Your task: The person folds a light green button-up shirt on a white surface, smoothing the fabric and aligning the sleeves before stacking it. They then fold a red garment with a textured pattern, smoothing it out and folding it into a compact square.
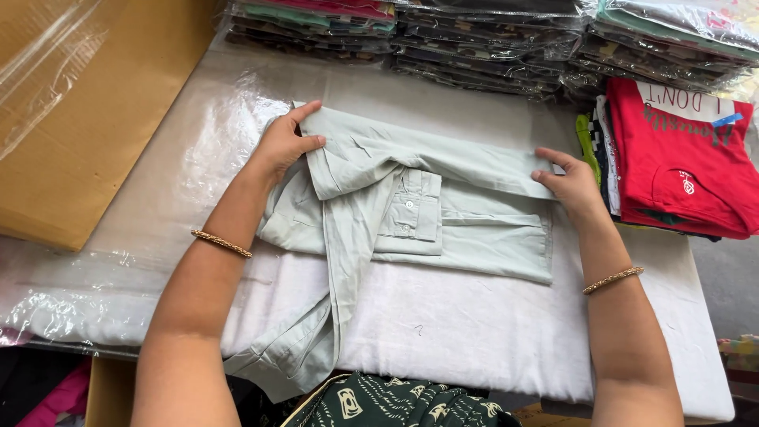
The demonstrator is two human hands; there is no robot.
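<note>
- Head view: a pale grey-green shirt (411, 213) lies partly folded on a white padded table (474, 332), its body turned into a flat band, a buttoned cuff resting on the middle and one sleeve trailing off the near edge.
- Left hand (285, 146) reaches in from the lower left, forearm angled up across the table, a thin gold bangle (220, 243) at the wrist.
- Its fingers are spread and pressed flat on the shirt's folded corner, thumb lying over the cloth and forefinger pointing along the top edge; nothing is pinched between them.
- Right hand (569, 182) comes up from the lower right, wrist bent inward, a matching bracelet (613, 279) on the forearm.
- Its fingers are slightly curled and apart, tips touching the opposite end of the fold; whether they nip the edge cannot be told.
- Between the two hands the shirt stretches smooth along its top fold.
- Just beyond the right hand sits a pile of folded shirts topped by a red shirt (680, 158).
- Past both hands, bagged garments (474, 39) are stacked in rows.
- Beyond the left hand lies brown cardboard (87, 126) under clear film.
</note>
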